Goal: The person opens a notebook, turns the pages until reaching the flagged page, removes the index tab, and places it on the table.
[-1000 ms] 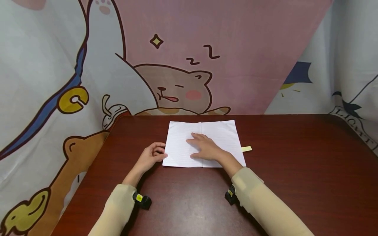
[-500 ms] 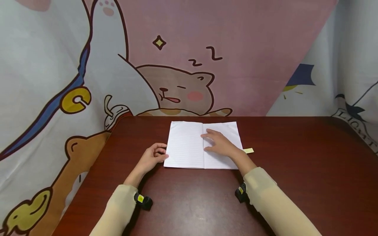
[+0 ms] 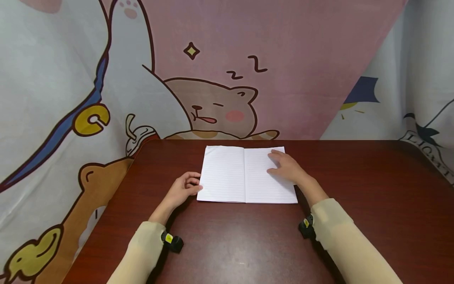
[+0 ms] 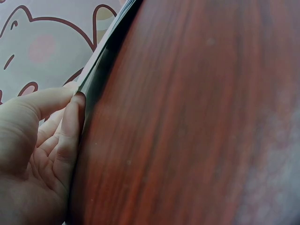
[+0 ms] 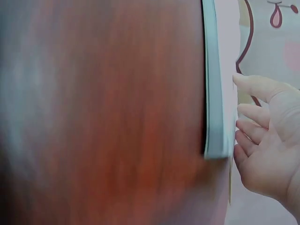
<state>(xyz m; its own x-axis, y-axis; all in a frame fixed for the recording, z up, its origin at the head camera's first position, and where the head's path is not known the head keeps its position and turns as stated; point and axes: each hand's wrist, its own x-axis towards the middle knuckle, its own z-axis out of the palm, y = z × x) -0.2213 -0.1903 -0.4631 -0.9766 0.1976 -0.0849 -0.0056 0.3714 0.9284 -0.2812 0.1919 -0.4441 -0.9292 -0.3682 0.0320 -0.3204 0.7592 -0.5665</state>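
Observation:
An open notebook with white ruled pages lies on the table, its centre fold running away from me. At its left edge my left hand pinches the pages; in the left wrist view, the thumb sits on one side of the edge and the fingers on the other. Over the upper right page is my right hand, its fingers extended and loosely spread. The right wrist view shows these fingertips close to the page surface, beside the thick page block. Most of the yellow tab on the right side is hidden by the right hand and wrist.
The dark red-brown wooden table reaches back to a cartoon-printed cloth hanging behind it. Small black wrist cameras sit at the left cuff and right cuff.
My right hand has slid rightward from the middle of the notebook to its right page, uncovering the fold and ruled lines and covering the yellow tab. My left hand keeps its place at the left edge.

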